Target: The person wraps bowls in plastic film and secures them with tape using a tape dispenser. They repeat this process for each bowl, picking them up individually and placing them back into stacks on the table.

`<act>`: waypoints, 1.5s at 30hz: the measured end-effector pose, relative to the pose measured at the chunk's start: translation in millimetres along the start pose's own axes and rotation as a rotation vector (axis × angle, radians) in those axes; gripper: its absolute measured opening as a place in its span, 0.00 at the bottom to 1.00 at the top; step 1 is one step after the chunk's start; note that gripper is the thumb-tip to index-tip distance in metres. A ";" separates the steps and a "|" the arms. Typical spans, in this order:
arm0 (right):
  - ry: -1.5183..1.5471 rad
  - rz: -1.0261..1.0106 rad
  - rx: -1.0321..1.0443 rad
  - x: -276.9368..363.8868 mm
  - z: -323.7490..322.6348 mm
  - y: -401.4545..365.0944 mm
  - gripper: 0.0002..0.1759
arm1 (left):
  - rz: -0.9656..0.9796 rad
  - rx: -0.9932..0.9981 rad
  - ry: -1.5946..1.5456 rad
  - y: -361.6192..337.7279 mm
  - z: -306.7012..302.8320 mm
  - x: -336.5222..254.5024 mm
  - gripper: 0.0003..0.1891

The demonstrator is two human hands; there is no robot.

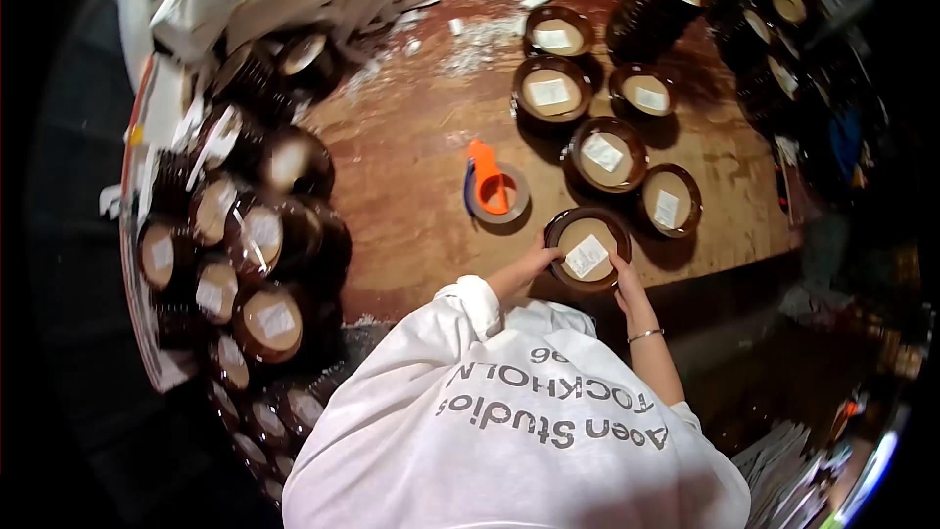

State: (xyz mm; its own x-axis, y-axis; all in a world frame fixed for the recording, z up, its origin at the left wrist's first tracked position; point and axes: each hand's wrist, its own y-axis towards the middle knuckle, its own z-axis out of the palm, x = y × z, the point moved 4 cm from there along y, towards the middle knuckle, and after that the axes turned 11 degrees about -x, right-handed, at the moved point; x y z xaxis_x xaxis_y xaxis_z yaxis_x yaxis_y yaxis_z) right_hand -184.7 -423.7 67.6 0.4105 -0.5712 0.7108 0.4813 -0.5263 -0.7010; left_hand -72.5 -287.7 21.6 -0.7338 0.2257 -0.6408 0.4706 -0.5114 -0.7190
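Left hand (550,255) and right hand (625,274) clasp a labelled bowl (578,237) at the near edge of the bench (401,225). Opposed grips presumably steady it

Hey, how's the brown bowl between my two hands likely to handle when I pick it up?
The bowl is probably stiff and could chip if knocked, since it looks like glazed pottery. Its shiny rim may feel slippery. With the left hand and right hand gripping opposite sides, it seems unlikely to tip.

wooden tabletop (401,225) is warmly lit — stained reddish, scuffed in places | left background (78,186) is swallowed by darkness
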 end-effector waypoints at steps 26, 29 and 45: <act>-0.632 -0.315 0.657 0.0 286.9 -6.8 0.35 | 0.048 -0.634 -0.638 -94.8 -229.5 -17.2 0.24; -0.749 -0.269 0.324 -9.0 253.9 23.4 0.30 | 0.138 -0.609 -0.593 -77.6 -233.8 -9.0 0.24; -0.943 -0.623 -0.094 -7.5 253.3 85.4 0.37 | 0.253 -0.748 -0.423 -82.5 -195.0 -44.2 0.37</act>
State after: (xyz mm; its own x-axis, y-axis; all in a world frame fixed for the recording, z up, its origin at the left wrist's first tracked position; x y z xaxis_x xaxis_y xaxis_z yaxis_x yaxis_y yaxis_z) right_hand 49.5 -304.9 17.3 0.5587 0.4887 0.6701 0.7623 -0.6210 -0.1826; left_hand 16.6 -93.7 56.8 -0.6146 -0.2203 -0.7575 0.7305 0.2036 -0.6519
